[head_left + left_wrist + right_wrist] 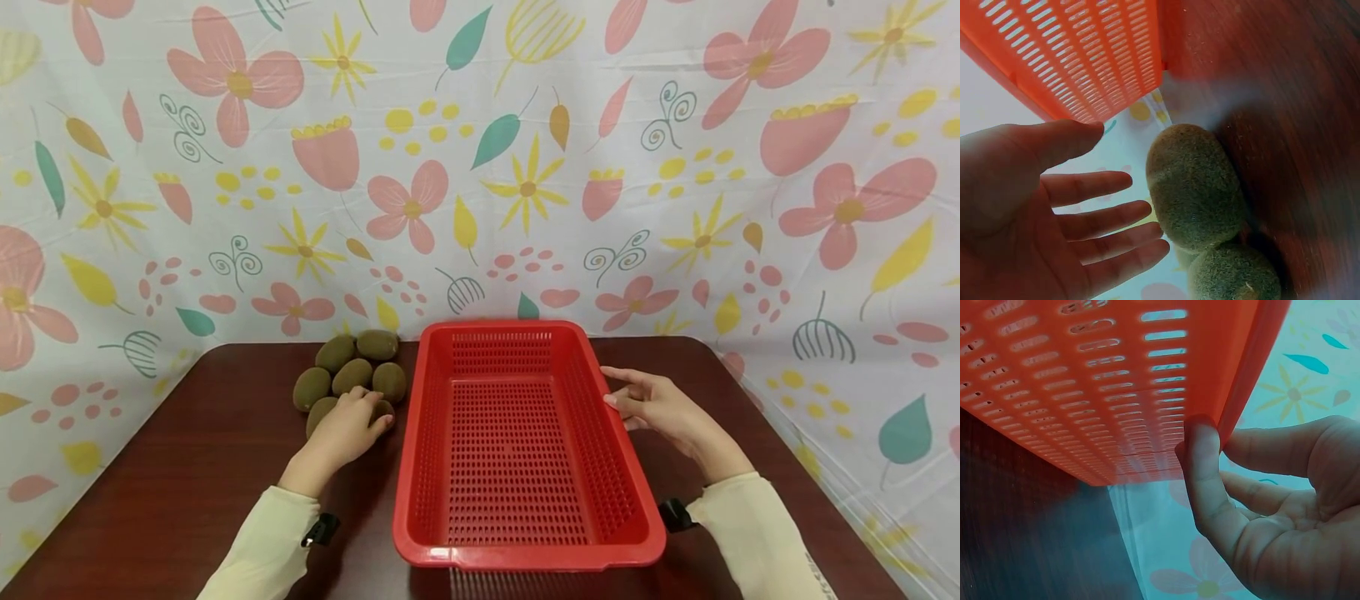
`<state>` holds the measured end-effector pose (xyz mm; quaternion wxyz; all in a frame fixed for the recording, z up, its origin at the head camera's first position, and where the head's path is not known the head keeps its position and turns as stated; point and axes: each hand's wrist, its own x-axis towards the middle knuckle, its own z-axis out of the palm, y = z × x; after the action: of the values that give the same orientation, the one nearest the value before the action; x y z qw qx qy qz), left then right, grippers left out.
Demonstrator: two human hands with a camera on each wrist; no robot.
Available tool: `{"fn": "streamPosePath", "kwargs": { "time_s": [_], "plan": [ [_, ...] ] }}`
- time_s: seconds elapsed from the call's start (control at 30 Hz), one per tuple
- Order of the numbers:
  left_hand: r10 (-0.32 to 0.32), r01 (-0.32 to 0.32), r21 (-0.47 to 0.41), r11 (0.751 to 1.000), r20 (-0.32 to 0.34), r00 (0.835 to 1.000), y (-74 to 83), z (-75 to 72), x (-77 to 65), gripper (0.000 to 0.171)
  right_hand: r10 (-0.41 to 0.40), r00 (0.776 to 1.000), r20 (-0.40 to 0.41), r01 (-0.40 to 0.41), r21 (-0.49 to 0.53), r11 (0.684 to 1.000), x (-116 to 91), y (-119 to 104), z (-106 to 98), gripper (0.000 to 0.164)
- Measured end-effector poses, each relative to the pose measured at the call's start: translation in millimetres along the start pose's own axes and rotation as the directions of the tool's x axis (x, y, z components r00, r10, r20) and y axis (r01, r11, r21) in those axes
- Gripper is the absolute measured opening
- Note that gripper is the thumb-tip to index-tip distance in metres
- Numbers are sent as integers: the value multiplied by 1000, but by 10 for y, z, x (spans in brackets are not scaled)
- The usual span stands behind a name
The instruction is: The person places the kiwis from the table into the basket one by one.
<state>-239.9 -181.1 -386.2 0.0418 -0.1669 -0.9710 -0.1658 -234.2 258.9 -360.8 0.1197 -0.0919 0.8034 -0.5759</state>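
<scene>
Several brown fuzzy kiwis (352,377) lie clustered on the table left of a red plastic basket (517,557). My left hand (347,431) is over the near kiwis, partly hiding them. In the left wrist view its fingers (1107,222) are extended, their tips close to a kiwi (1194,187); whether they touch it I cannot tell. My right hand (660,408) holds the basket's right rim. From the right wrist view, one digit (1200,450) presses the slotted outer wall under the rim while another meets the rim's edge. Nothing lies inside the basket.
The dark reddish-brown table (172,467) backs onto a white cloth (480,208) printed with flowers and leaves. The cloth also rises along both sides. The basket's far end stands close to the cloth.
</scene>
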Motion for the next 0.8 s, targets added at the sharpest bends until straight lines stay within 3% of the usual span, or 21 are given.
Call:
{"fn": "streamPosePath", "kwargs": {
  "time_s": [0.33, 0.8],
  "plan": [
    [2, 6, 117, 993, -66, 998, 19, 75, -19, 26, 7, 1000, -13, -7, -11, 1000, 4, 3, 7, 67],
    [4, 22, 247, 969, -104, 995, 12, 209, 49, 33, -1, 1000, -7, 1, -2, 1000, 1, 5, 2, 67]
  ]
}}
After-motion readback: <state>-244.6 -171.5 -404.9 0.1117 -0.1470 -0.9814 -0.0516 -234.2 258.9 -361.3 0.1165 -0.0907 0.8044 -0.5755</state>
